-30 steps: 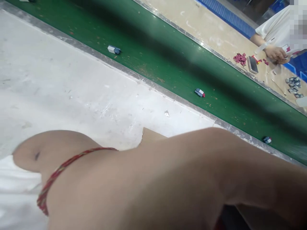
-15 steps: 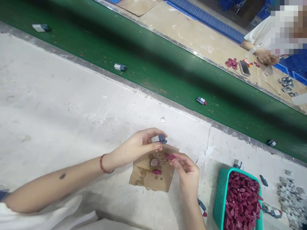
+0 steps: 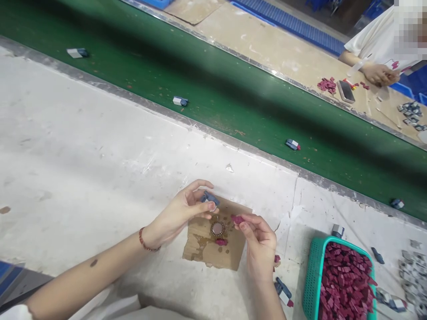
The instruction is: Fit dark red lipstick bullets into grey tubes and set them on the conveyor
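Cardboard (image 3: pixel 233 258), stained and ragged along its near edge, lies on the white bench (image 3: pixel 100 146) beneath the person's hands, which are apart with a small gap between them. From where I stand, the left hand (image 3: pixel 182 209) has its thumb and fingers closed on a blue-grey piece (image 3: pixel 210 199) over the cardboard's far left corner; the right hand (image 3: pixel 262 242) pinches a maroon piece (image 3: pixel 237 219) by thumb and fingertips. Beyond them a green belt (image 3: pixel 227 95) runs across, carrying four small assemblies (image 3: pixel 180 101) spaced well apart. Another assembly (image 3: pixel 283 291) sits just beside the right forearm, which partly covers some maroon bits (image 3: pixel 277 260) — and to the right of that the basket blocks the way to a heap of pale grey parts (image 3: pixel 413 275). Across the belt a co-worker's hands (image 3: pixel 380 73) are busy near a phone (image 3: pixel 346 91) and a little maroon pile (image 3: pixel 327 85). As for containers, the teal basket (image 3: pixel 310 280) is heaped with maroon parts (image 3: pixel 347 280) (some poke over its right rim), while a round, bead-edged dish (image 3: pixel 218 229) rests on the cardboard — its contents I can't make out — near a loose maroon part (image 3: pixel 221 242).
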Tool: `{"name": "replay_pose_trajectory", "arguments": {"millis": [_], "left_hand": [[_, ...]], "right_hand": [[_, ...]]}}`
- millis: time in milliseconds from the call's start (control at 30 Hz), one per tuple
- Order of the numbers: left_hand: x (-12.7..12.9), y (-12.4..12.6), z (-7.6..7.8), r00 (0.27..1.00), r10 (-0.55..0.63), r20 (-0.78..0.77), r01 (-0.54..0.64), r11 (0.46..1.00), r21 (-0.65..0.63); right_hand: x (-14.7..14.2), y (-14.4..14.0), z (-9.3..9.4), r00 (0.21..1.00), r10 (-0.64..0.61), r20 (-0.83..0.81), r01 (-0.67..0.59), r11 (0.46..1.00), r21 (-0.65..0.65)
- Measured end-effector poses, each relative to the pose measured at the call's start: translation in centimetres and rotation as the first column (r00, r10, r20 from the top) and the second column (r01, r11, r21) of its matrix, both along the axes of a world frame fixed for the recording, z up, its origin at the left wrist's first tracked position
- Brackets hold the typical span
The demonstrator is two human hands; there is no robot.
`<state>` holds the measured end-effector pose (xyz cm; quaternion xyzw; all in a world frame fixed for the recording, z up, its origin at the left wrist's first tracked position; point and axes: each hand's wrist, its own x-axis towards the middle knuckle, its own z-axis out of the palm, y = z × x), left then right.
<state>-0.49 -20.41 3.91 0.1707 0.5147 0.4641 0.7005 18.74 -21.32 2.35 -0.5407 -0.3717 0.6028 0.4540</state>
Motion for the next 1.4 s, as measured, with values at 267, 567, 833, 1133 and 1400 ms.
{"name": "replay_pose_trajectory", "arguments": {"millis": [267, 567, 833, 1133, 1400], "left_hand": [[0.8, -1.1, 0.1, 0.986, -0.046, 0.162, 0.060, 0.994, -0.088], [1.0, -1.5, 0.1, 0.972, -0.196, 0.130, 0.200, 0.980, -0.015], [1.4, -1.6, 0.2, 0.955, -0.289, 0.072, 0.286, 0.957, 0.051], [0.8, -1.8, 0.3, 0.870, -0.418, -0.263, 0.466, 0.871, 0.156], [-0.1, -1.4, 1.6, 0.586, -0.406, -0.701, 0.736, 0.630, 0.249]], "right_hand": [[-1.2, -0.7, 1.0, 0.996, -0.041, 0.080, 0.030, 0.990, 0.137], [-0.6, -0.9, 1.4, 0.976, 0.007, 0.217, -0.087, 0.928, 0.363], [-0.6, -0.7, 1.7, 0.964, 0.055, 0.260, -0.172, 0.875, 0.452], [-0.6, -0.4, 2.3, 0.913, 0.104, 0.394, -0.277, 0.868, 0.412], [0.1, -0.1, 1.6, 0.944, 0.217, 0.246, -0.268, 0.943, 0.197]]}}
